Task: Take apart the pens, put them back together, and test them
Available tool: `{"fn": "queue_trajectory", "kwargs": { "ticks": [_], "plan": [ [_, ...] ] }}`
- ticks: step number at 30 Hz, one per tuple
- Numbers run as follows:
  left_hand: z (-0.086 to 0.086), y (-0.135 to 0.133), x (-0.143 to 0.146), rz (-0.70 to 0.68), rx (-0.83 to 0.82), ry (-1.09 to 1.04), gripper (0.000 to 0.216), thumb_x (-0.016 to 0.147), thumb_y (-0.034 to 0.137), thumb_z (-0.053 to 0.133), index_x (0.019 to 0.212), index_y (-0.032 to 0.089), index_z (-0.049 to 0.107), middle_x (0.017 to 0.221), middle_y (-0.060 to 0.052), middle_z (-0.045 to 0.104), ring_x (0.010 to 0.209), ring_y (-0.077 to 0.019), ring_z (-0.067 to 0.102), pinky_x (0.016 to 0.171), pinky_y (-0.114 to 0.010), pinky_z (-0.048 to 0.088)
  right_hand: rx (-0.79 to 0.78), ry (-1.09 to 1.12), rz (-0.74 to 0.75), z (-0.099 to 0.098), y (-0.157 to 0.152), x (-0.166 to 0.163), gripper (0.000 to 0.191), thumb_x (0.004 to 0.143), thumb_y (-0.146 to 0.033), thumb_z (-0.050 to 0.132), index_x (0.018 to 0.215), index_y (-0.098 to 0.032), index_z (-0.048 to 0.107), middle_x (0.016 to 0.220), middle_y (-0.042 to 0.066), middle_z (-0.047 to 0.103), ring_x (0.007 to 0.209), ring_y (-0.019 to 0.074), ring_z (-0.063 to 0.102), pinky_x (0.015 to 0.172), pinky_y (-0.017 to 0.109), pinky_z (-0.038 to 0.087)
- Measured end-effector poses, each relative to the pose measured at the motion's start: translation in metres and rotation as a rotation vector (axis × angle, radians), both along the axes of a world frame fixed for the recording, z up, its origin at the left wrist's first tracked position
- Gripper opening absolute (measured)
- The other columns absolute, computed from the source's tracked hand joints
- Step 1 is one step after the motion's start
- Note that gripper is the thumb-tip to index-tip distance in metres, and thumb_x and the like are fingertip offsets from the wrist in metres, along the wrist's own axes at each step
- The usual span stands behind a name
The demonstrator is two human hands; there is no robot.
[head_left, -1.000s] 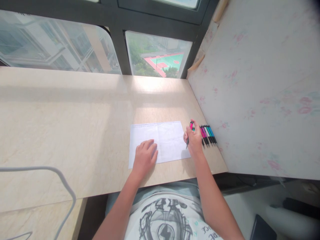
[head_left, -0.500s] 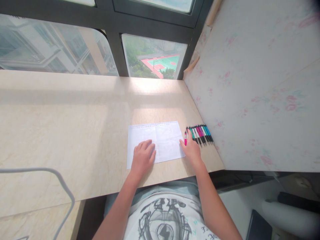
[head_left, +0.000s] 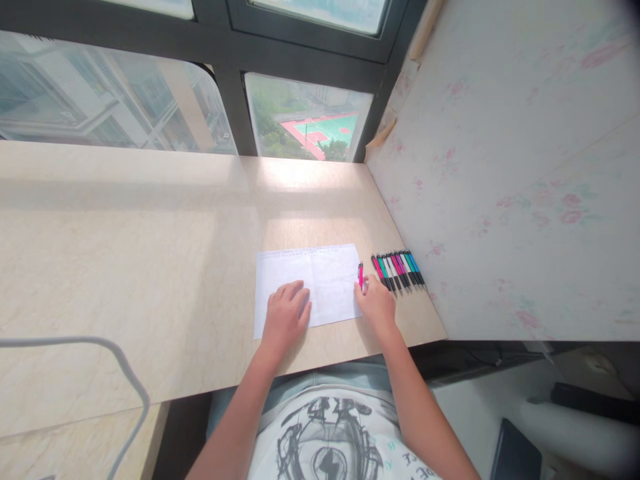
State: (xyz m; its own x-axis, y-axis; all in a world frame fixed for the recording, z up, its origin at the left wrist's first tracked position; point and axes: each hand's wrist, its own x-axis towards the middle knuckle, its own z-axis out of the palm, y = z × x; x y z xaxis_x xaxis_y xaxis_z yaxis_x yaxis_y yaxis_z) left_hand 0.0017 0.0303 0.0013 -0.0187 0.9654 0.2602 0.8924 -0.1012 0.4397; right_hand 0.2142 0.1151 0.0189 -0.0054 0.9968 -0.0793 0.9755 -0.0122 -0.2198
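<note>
A white sheet of paper (head_left: 320,280) lies flat on the beige desk (head_left: 150,267). My left hand (head_left: 286,315) rests palm down on the sheet's lower left part, fingers stretched out. My right hand (head_left: 376,304) is at the sheet's right edge, fingers pinched on a pink pen (head_left: 360,275) that stands nearly upright over the paper. Just to the right, a row of several pens (head_left: 397,269) in pink, green, white and blue lies side by side near the wall.
A flower-patterned wall panel (head_left: 500,187) closes the desk on the right. Windows (head_left: 115,100) with dark frames run along the back. A thin white wire frame (head_left: 125,373) curves over the desk's near left corner.
My right hand laid a pen down by the row, then moved left with a pink pen to the paper's right edge. My left hand stayed on the sheet.
</note>
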Motion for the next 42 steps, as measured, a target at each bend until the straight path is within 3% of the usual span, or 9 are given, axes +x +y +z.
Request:
{"fn": "queue_trajectory", "kwargs": {
  "ticks": [4,10,28,33,37,42],
  "plan": [
    [-0.001,0.0,-0.001,-0.008,0.008,0.006,0.022,0.091,0.024,0.051,0.109,0.022,0.063,0.129,-0.011,0.061,0.117,-0.0293,0.053,0.094,-0.046,0.042,-0.046,-0.057,-0.058,0.003,0.001,-0.005,0.025,0.093,-0.036,0.047,0.099,-0.019,0.064,0.09,0.009,0.073,0.083,0.024,0.069,0.068,0.03,0.043],
    [-0.003,0.001,-0.001,-0.004,0.013,0.006,0.022,0.092,0.025,0.051,0.11,0.021,0.062,0.128,-0.011,0.061,0.118,-0.0295,0.053,0.093,-0.045,0.042,-0.085,-0.113,-0.101,0.008,0.011,0.003,0.024,0.091,-0.037,0.05,0.096,-0.02,0.066,0.088,0.01,0.073,0.085,0.0254,0.07,0.069,0.031,0.045],
    [-0.004,0.0,-0.002,-0.01,0.015,-0.001,0.022,0.092,0.025,0.051,0.11,0.021,0.062,0.128,-0.011,0.061,0.117,-0.0298,0.053,0.093,-0.046,0.042,-0.019,-0.142,-0.225,0.005,0.024,0.02,0.024,0.091,-0.038,0.051,0.096,-0.019,0.066,0.086,0.012,0.072,0.082,0.026,0.069,0.072,0.034,0.047],
    [-0.003,0.001,-0.002,-0.013,0.015,-0.008,0.022,0.092,0.024,0.05,0.11,0.022,0.062,0.128,-0.012,0.061,0.117,-0.0298,0.053,0.093,-0.047,0.043,0.078,-0.058,-0.227,0.001,0.018,0.023,0.022,0.09,-0.038,0.053,0.097,-0.021,0.064,0.082,0.008,0.071,0.076,0.0244,0.067,0.069,0.033,0.045],
    [-0.003,0.001,-0.001,-0.01,0.015,-0.008,0.022,0.092,0.023,0.05,0.11,0.022,0.062,0.127,-0.012,0.061,0.117,-0.0297,0.053,0.093,-0.047,0.042,0.279,0.127,-0.02,-0.009,0.008,0.014,0.018,0.091,-0.028,0.05,0.098,-0.019,0.063,0.086,0.007,0.07,0.082,0.0226,0.065,0.074,0.033,0.047],
    [-0.002,0.0,0.0,-0.009,0.015,0.004,0.023,0.092,0.023,0.05,0.111,0.022,0.062,0.128,-0.011,0.061,0.117,-0.0294,0.053,0.093,-0.046,0.042,0.408,0.298,0.361,-0.027,-0.01,-0.011,0.03,0.093,-0.026,0.047,0.118,-0.015,0.059,0.116,0.014,0.065,0.111,0.0243,0.057,0.097,0.038,0.045]
  ]
}}
